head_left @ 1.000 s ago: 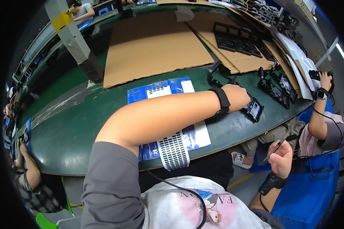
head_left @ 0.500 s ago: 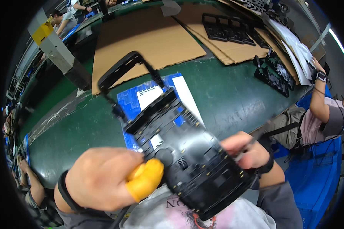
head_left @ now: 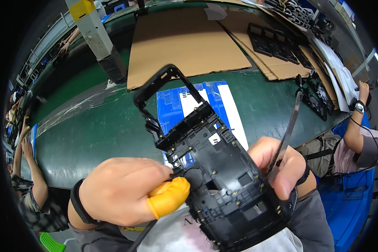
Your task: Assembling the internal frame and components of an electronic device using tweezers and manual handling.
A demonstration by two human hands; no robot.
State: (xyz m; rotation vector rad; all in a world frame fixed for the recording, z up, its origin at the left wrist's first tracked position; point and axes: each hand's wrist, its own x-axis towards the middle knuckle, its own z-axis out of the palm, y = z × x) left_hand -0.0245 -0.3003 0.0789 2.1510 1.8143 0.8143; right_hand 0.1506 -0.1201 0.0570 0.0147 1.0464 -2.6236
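A black plastic housing (head_left: 224, 172) with a looped handle-like frame at its far end is held tilted in front of my shirt. Its surface carries slots, ribs and small brass-coloured dots. My left hand (head_left: 117, 189), wearing a yellow finger cot (head_left: 170, 198), is closed on the housing's left edge. At the right edge, my right hand (head_left: 290, 168) pinches a long thin metal blade (head_left: 290, 122), which points up and away. The blade's lower end lies partly hidden in that hand. Whether those fingers also grip the housing is hard to see.
Beyond the housing, a blue and white panel (head_left: 170, 105) lies on the green table (head_left: 96, 130). Cardboard sheets (head_left: 185, 42), black frames (head_left: 275, 44) and black brackets (head_left: 317, 96) sit farther back. A post (head_left: 94, 35) stands at the left. Co-workers are on both sides, near a blue bin (head_left: 348, 201).
The view has shifted, so the table's contents appear farther right. The metal blade now shows clearly, upright in my right hand. My left hand keeps its grip on the housing.
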